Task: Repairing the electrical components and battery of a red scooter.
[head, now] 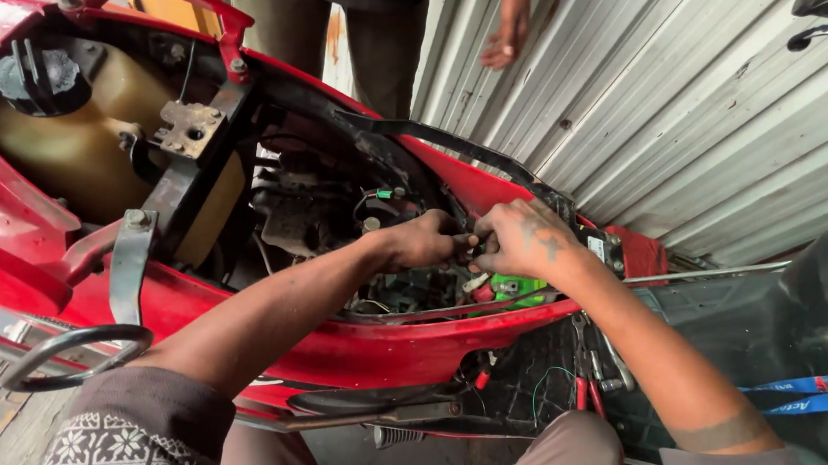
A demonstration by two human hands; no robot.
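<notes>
Your left hand [425, 240] and right hand [521, 239] meet over the red motorcycle body [349, 348], fingers pinched on wiring [470, 255] beside the green battery [518, 288].

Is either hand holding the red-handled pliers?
No: both the left hand and right hand work inside the open red motorcycle body; red-handled pliers lie below.

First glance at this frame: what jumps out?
The red motorcycle body with its seat off, running across the frame, wiring exposed inside. At centre, the left hand and right hand meet over the open bay, just above a bright green part. At far left sits the yellowish tank.
</notes>
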